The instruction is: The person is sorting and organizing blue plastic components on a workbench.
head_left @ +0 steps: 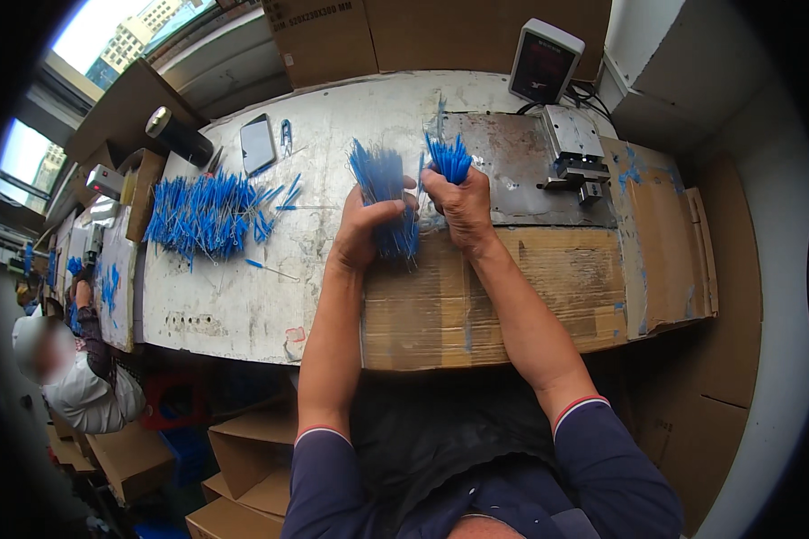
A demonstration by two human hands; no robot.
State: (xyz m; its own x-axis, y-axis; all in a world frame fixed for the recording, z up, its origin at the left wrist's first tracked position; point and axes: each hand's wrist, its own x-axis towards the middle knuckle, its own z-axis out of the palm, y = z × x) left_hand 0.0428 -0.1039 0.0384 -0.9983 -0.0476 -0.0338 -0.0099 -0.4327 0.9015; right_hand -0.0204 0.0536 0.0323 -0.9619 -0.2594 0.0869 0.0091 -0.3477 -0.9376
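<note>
Bare hands [360, 226] [467, 205] grip bristly bundles [380, 172] [449, 159] of slender blue sticks.

The sticks [448, 160] look plastic, the cardboard sheet [548, 280] matt.

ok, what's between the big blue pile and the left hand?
Head view: a few loose blue-tipped pieces on the white worktop, short of the left hand.

Left forearm [328, 337] bare, near vertical, reaching forward from lower edge. Left hand [361, 225] closed in a grip, thumb [385, 211] across the front, fingers partly hidden. Right forearm [530, 314] bare, slanting up and leftward. Right hand [466, 199] curled tight, thumb side facing left hand. Hands close together, side by side.
</note>
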